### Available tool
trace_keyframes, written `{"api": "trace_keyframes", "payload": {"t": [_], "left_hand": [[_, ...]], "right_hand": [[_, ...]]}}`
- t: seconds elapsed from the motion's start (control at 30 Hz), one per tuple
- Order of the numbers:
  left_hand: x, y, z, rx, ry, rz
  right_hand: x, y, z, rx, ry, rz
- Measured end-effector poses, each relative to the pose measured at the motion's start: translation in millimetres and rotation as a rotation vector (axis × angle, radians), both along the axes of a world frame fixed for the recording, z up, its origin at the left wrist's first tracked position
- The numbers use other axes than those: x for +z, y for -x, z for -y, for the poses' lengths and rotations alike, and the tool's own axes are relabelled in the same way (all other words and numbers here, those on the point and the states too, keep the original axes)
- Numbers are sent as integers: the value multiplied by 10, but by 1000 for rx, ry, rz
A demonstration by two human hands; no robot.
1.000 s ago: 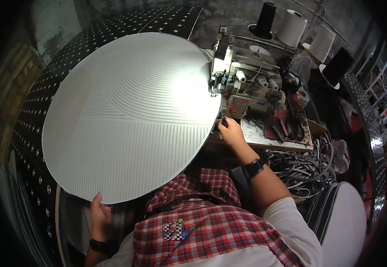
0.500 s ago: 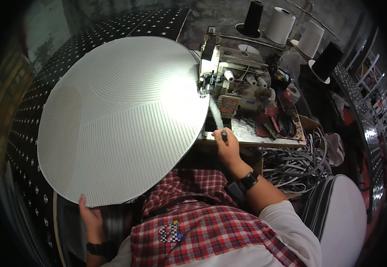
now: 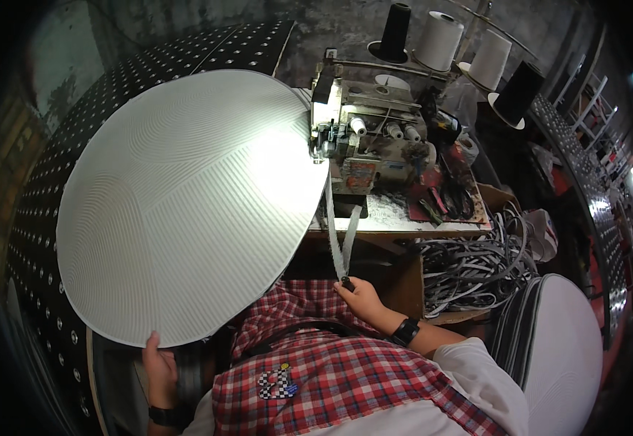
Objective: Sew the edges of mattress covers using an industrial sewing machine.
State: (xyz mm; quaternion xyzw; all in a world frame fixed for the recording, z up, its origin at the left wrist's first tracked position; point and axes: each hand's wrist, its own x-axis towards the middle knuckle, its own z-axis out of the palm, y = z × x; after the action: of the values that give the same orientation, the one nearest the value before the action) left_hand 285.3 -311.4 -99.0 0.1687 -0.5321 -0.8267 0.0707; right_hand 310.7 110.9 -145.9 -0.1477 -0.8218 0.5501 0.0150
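Note:
A big round grey-white ribbed mat [image 3: 185,240] lies under the lamp, its right edge at the needle area of a sewing machine [image 3: 374,142]. My left hand [image 3: 161,374] grips the mat's near edge, thumb on top and fingers hidden beneath. From the machine a pale narrow binding strip [image 3: 335,232] runs down to my right hand [image 3: 363,299], its loose end angling back up. My right hand is closed around the strip and a small dark-tipped tool [image 3: 346,283], whose kind I cannot make out.
Black and white thread cones [image 3: 436,42] stand behind the machine. A cardboard box [image 3: 403,287] of tangled grey strips [image 3: 469,272] is at the right, beside a stack of round mats [image 3: 560,349]. A dark studded table [image 3: 40,269] spreads on the left.
My right hand has come down and nearer to me, drawing the strip out from the machine. The mat has turned and shifted slightly, my left hand still at its near edge.

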Motion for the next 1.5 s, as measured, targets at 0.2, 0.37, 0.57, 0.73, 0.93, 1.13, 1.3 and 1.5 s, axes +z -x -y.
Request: {"api": "trace_keyframes", "payload": {"t": [0.2, 0.37, 0.57, 0.73, 0.93, 1.13, 1.3, 1.5], "left_hand": [[34, 71, 35, 16, -38, -24], [-83, -53, -26, -149, -37, 33], [5, -72, -250, -83, -12, -46], [28, -45, -188, 14, -111, -16], [9, -45, -220, 75, -157, 8], [-45, -104, -170, -164, -15, 17], [30, 10, -212, -49, -138, -71], [-38, 42, -137, -114, -107, -24]], "right_hand": [[-271, -119, -119, 103, -35, 239], [-374, -208, -178, 206, -172, 314], [-755, -325, -215, 346, -242, 426], [-735, -298, -223, 442, -265, 493], [-690, -277, -220, 495, -322, 540], [-679, -268, -220, 489, -339, 528], [-776, -269, -230, 491, -339, 528], [-742, -250, -233, 505, -352, 557]]}}
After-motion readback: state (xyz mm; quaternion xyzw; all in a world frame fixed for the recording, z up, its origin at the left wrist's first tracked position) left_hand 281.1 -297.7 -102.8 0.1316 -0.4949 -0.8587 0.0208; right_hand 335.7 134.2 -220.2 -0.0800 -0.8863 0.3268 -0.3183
